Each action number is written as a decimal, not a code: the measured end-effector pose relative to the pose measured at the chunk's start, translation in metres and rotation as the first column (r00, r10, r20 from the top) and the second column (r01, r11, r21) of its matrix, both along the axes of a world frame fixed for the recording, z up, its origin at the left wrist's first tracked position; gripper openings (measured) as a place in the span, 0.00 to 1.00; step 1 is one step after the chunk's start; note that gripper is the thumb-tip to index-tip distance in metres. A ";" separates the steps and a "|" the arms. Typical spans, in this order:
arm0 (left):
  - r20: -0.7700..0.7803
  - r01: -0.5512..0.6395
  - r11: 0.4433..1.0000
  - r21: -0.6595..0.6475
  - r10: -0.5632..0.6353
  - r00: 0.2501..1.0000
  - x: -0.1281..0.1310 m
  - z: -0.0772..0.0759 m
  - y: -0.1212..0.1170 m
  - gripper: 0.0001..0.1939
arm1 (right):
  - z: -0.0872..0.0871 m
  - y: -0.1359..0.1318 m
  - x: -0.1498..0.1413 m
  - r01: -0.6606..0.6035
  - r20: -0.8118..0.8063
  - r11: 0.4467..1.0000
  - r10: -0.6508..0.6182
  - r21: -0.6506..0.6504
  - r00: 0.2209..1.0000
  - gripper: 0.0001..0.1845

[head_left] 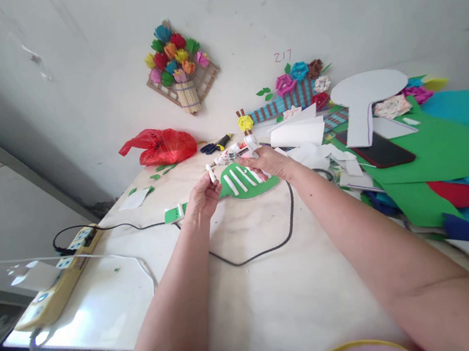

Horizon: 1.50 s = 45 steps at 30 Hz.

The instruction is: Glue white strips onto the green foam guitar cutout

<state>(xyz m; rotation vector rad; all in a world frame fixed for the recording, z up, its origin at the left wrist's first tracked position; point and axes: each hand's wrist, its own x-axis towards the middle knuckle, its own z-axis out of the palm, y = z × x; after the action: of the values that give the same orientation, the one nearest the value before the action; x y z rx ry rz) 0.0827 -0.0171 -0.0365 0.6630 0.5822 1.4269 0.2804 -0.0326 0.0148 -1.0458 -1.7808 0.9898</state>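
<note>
My left hand (206,196) pinches a small white paper strip (211,173) upright between thumb and fingertips. Facing it, my right hand (269,163) is closed around what looks like a hot glue gun (230,154), its pale patterned body pointing left toward the strip. Fingers cover much of its handle. Beneath both hands lies a green paper cutout (249,194), round-bodied with a narrow neck reaching left. Several white strips (231,185) sit slanted in a row across its round part. A black cord (242,264) loops on the table in front of it.
A yellow power strip (46,309) runs along the table's left edge. Red plastic bag (163,146), scissors (207,148) and a white paper cutout (367,86) lie farther back. Green paper sheets (444,148) and a dark phone (380,152) fill the right. Paper flowers (173,52) hang on the wall.
</note>
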 end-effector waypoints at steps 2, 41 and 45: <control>-0.006 0.003 1.000 0.005 -0.003 1.000 0.000 0.000 0.000 0.06 | 0.000 0.000 0.000 0.002 0.000 1.000 -0.002 0.001 1.000 0.24; -0.956 -0.383 0.877 0.290 0.282 -0.078 -0.001 0.012 0.009 0.05 | -0.021 0.019 0.000 0.237 -0.115 0.971 -0.232 0.033 0.966 0.22; -0.932 -0.371 0.856 0.360 0.349 -0.100 0.001 0.007 0.011 0.07 | -0.021 0.020 0.000 0.244 -0.102 0.969 -0.239 0.033 0.966 0.21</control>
<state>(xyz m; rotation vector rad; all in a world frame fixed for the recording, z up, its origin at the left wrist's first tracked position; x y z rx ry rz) 0.0833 -0.0063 -0.0292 1.6528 2.1229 1.1763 0.2806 -0.0124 -0.0066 -1.1364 -1.5471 0.8319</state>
